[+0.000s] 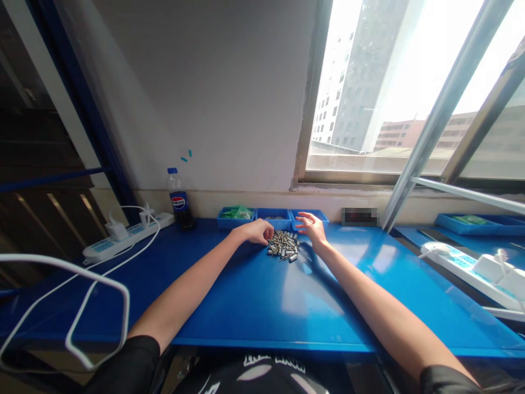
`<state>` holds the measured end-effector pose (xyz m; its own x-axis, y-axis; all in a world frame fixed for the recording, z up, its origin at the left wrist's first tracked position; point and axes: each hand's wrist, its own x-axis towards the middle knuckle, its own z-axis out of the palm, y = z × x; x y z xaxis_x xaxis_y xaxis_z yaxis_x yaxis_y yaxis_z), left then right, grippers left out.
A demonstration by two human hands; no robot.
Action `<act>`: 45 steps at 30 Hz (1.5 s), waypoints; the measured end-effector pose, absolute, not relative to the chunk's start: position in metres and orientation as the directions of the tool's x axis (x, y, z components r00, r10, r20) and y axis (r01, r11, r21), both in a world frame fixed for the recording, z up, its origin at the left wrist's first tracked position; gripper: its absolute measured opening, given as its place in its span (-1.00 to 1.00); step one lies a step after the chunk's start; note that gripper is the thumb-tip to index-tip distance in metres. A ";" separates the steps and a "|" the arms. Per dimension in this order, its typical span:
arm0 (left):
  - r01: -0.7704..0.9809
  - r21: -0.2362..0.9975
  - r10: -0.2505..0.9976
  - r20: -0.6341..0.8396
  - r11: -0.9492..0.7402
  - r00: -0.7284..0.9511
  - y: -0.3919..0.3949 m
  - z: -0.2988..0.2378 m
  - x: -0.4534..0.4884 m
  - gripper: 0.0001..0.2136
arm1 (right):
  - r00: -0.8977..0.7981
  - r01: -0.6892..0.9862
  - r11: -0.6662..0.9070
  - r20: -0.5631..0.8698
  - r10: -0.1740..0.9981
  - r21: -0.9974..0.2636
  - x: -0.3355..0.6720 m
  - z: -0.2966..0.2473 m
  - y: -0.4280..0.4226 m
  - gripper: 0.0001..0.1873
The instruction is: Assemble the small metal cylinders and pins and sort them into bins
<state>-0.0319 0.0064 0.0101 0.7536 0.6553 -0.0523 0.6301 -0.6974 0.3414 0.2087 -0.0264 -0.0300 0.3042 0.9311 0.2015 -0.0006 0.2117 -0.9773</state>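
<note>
A heap of small metal parts (284, 247), silvery cylinders mixed with thin brass-coloured pins, lies on the blue tabletop (262, 312). At the heap's left edge is my left hand (258, 232), its fingers curled down and closed; whatever they pinch is too small to make out. My right hand (312, 226) hovers to the right of the heap, fingers apart and nothing visible in them. Behind it stands a blue bin (325, 220), partly hidden by the hand. The middle blue bin (273, 224) contains some small parts.
Green packets (238, 212) fill the left bin. A cola bottle (179, 201) stands near the wall, with a power strip (127, 239) and white cable to its left. At right are a metal post (414, 164) and another power strip (463, 268).
</note>
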 end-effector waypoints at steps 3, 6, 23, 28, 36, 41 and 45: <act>0.628 0.326 0.652 -0.044 -0.707 0.757 0.003 0.011 -0.029 -0.80 | 0.277 0.014 0.214 0.209 0.938 -0.977 0.205 -0.031 -0.028 -0.61; 0.623 0.319 0.645 -0.046 -0.714 0.763 0.001 0.013 -0.029 -0.76 | 0.250 0.025 0.220 0.219 0.943 -0.975 0.202 -0.031 -0.029 -0.64; 0.350 0.610 0.650 0.381 -0.711 0.658 0.011 0.026 -0.034 -0.74 | 0.003 -0.034 0.193 0.193 0.981 -0.981 0.192 -0.023 -0.042 -0.66; 0.277 0.633 0.618 0.413 -0.723 0.669 0.003 0.028 -0.028 -0.75 | -0.130 -0.140 0.137 0.155 0.979 -0.981 0.187 -0.017 -0.049 -0.65; 0.278 0.655 0.640 0.410 -0.703 0.650 -0.001 0.028 -0.025 -0.79 | -0.148 -0.133 0.111 0.131 0.980 -0.985 0.189 -0.021 -0.046 -0.71; 0.238 0.668 0.617 0.412 -0.705 0.671 -0.003 0.027 -0.022 -0.76 | -0.178 -0.126 0.101 0.122 0.976 -0.987 0.189 -0.022 -0.045 -0.74; 0.313 0.628 0.641 0.403 -0.713 0.653 0.000 0.025 -0.022 -0.72 | -0.164 -0.173 0.113 0.141 0.976 -0.979 0.187 -0.022 -0.044 -0.75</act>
